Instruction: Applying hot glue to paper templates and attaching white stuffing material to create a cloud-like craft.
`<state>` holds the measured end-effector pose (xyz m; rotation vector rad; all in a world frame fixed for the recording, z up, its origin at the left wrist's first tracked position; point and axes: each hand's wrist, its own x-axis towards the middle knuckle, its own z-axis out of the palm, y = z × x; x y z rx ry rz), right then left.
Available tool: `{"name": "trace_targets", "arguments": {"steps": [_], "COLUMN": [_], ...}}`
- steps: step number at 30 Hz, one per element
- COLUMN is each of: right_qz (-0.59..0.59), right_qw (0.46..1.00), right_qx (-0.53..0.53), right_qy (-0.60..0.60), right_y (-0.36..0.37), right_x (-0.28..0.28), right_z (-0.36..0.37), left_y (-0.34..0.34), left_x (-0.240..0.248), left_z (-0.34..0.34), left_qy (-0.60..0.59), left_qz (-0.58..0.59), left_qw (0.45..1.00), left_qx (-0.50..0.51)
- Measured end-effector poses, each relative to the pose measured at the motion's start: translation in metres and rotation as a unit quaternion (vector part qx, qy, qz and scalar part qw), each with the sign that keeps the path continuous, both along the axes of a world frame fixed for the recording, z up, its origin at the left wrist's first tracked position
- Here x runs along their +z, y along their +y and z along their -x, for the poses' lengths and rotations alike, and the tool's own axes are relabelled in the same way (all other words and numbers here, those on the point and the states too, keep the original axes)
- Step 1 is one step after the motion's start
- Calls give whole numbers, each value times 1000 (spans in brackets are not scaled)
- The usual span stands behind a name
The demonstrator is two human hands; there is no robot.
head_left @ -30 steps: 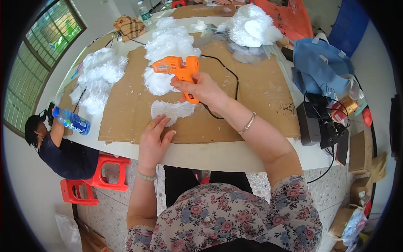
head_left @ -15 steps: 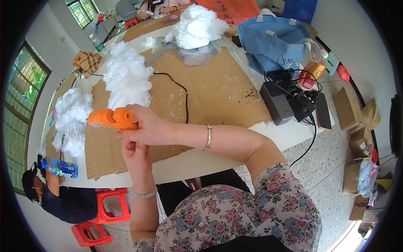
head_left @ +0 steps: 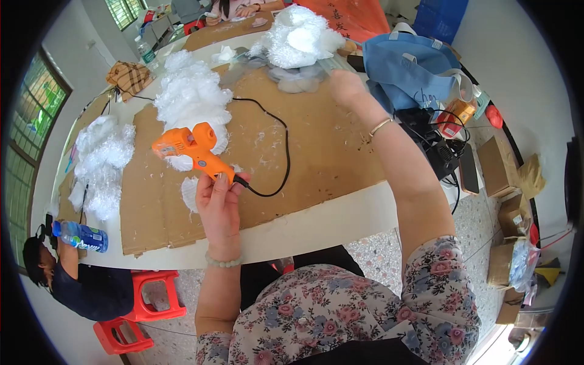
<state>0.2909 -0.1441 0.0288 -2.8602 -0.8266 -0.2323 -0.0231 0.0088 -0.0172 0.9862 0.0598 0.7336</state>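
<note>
My left hand [head_left: 219, 204] is wrapped round the handle of an orange hot glue gun [head_left: 196, 149], held over the cardboard sheet [head_left: 328, 146]. A black cord [head_left: 288, 152] loops from the handle's end. Behind the gun lies a long fluffy white cloud shape [head_left: 190, 100], with a small white tuft [head_left: 191, 191] beside my hand. My right arm is stretched toward the far right; my right hand [head_left: 350, 88] is at clear, stick-like strips [head_left: 331, 62]. Its fingers are hidden and blurred. Left of those strips sits a pile of white fluff [head_left: 298, 39] on grey translucent film rounds [head_left: 298, 79].
Another white fluffy bundle [head_left: 103, 161] and a blue-labelled bottle [head_left: 81, 236] are at the left. A blue cloth bag [head_left: 410, 64], a black power unit [head_left: 426, 149] and a phone [head_left: 467, 170] line the right edge. Other people sit at the left and far side, near red stools [head_left: 155, 292].
My right hand has left the glue gun and swung to the far right. The gun, now in my left hand, shows its handle and has turned and moved slightly right.
</note>
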Motion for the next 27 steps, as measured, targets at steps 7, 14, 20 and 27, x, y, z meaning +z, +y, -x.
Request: {"name": "trace_targets", "arguments": {"steps": [7,14,20,27], "right_qz": [115,135,107,117], "right_qw": [980,967,974,964], "right_qx": [-159,-208,-191,-226], "right_qy": [39,50,60,80], "right_y": [-50,-38,-40,-45], "right_x": [-39,-20,-21,-14], "right_z": [-55,-31,-33,-28], "left_y": [4,9,13,12], "left_x": [-3,-8,-9,-9], "left_z": [1,2,2,0], "left_qy": [-39,-63,-42,-43], "left_qz": [65,102,76,59], "left_qw": [993,983,987,987], "left_qx": [-89,-137,-133,-142]}}
